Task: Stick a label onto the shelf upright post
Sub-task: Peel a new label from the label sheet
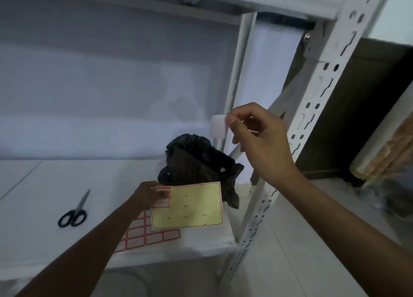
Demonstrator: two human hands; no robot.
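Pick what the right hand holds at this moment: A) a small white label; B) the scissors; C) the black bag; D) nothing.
A: the right hand pinches a small white label between thumb and fingertips, while the scissors lie on the shelf and the left hand holds the label sheet.

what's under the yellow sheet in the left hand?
A sheet of red-bordered labels lies on the white shelf below the yellow sheet the left hand holds. Its upper part is covered, so its extent is unknown.
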